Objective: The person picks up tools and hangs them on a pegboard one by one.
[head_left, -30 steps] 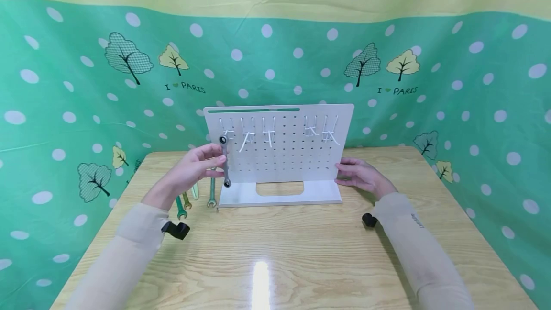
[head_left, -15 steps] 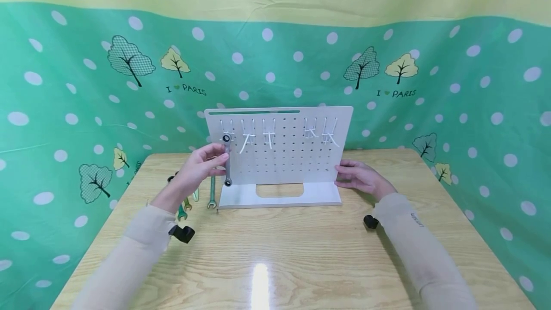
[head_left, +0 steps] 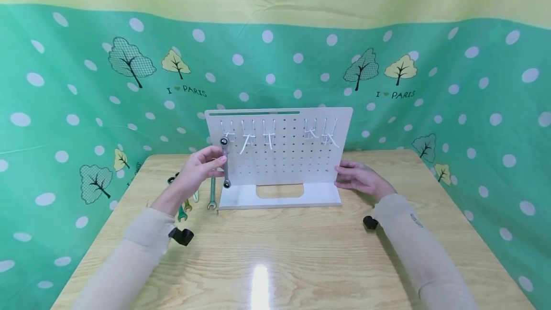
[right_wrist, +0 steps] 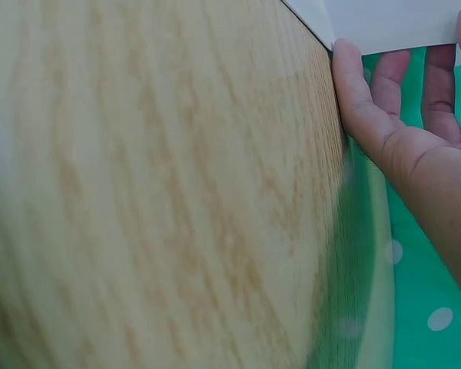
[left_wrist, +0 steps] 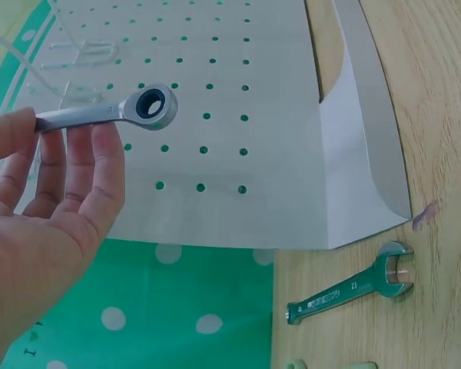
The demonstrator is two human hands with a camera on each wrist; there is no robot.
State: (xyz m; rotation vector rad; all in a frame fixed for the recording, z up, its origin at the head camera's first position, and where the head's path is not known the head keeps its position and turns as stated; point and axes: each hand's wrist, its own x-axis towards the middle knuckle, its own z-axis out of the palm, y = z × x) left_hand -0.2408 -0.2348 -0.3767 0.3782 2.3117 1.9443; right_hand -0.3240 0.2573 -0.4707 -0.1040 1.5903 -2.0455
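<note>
My left hand pinches a grey double-ended ratchet ring wrench between thumb and fingertips. It is held nearly upright in front of the left part of a white pegboard. One ring end of the wrench shows in the left wrist view, with the board behind. White wire hooks stick out along the board's upper part; the leftmost hook lies just above the wrench's top ring. At the board's right edge my right hand grips it, some fingers behind the panel in the right wrist view.
A green open-end wrench lies on the wooden table beside the board's left foot. More wrenches, a green one and a yellow one among them, lie partly under my left forearm. A green dotted curtain closes off the back.
The wrench in my left hand shifted slightly right, straightened, then came back left a little with a slight tilt. My right hand stays on the board's edge. The head view tipped up slightly.
</note>
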